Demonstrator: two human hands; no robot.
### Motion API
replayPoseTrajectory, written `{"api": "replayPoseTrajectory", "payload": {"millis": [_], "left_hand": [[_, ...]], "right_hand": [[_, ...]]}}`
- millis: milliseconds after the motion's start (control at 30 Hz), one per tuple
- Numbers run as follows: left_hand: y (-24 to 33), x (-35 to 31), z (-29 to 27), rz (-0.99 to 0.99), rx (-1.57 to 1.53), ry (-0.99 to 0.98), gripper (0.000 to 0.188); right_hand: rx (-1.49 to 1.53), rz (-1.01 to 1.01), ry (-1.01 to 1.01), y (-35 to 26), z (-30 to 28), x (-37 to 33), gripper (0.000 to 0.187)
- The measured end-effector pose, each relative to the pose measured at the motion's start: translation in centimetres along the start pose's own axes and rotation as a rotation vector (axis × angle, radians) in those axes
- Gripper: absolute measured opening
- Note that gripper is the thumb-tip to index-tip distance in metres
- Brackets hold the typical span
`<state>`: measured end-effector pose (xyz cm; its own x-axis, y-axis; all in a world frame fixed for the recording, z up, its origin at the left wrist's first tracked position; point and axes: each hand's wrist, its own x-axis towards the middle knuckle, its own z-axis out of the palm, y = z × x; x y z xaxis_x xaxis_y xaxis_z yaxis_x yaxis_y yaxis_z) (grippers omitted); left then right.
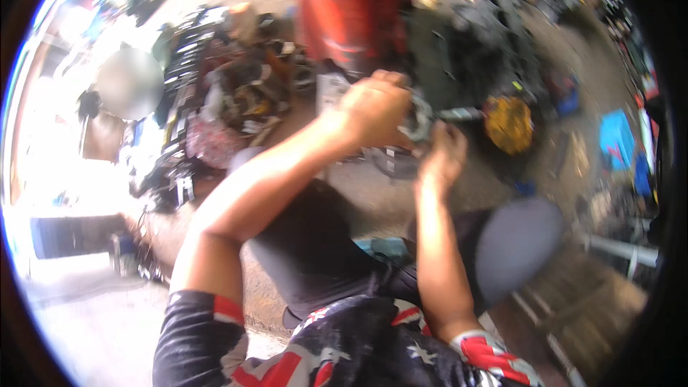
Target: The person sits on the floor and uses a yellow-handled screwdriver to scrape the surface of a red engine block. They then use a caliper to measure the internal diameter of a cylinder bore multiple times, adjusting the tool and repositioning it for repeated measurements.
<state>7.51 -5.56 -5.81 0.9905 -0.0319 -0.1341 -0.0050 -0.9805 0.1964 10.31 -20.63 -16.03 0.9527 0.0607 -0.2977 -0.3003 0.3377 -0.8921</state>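
My left hand (376,109) reaches up to the base of a large red, rounded body (351,18). Its fingers are curled closed, and what they hold is hidden behind the hand. Just to its right is a grey metal part (418,120), blurred, its kind unclear. My right hand (446,154) is at the lower right of that part, fingers bent together against it; whatever they grip is too smeared to name. A pale rod-like piece (460,114) runs from the metal part toward a round yellow-brown item (509,124) on the right.
A heap of mixed metal parts (251,89) lies left of the red body. Dark machinery (476,50) stands to the right. A light blue container (617,140) sits at far right, near a pale metal bar (623,249). My bent knees (519,244) frame the work spot.
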Motion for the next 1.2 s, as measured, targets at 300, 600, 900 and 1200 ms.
{"api": "replayPoseTrajectory", "payload": {"millis": [300, 600, 900, 1200], "left_hand": [[1.3, -0.3, 1.8, -0.145, -0.067, 0.083, 0.101], [-1.6, -7.8, -2.4, -0.153, -0.272, 0.331, 0.116], [-11.4, -16.8, -3.4, -0.464, -0.247, 0.531, 0.105], [-23.0, -14.5, 6.5, -0.780, -0.322, 0.401, 0.109]], "right_hand": [[-0.385, -0.120, -0.138, -3.9, -6.7, -4.8, 0.023], [-0.653, -0.410, -0.490, -10.0, -10.7, -4.6, 0.022], [-1.137, -1.217, -1.051, -19.7, -2.5, -5.2, 0.035], [-1.136, -1.573, -1.410, -17.1, 8.7, -2.4, 0.031]]}}
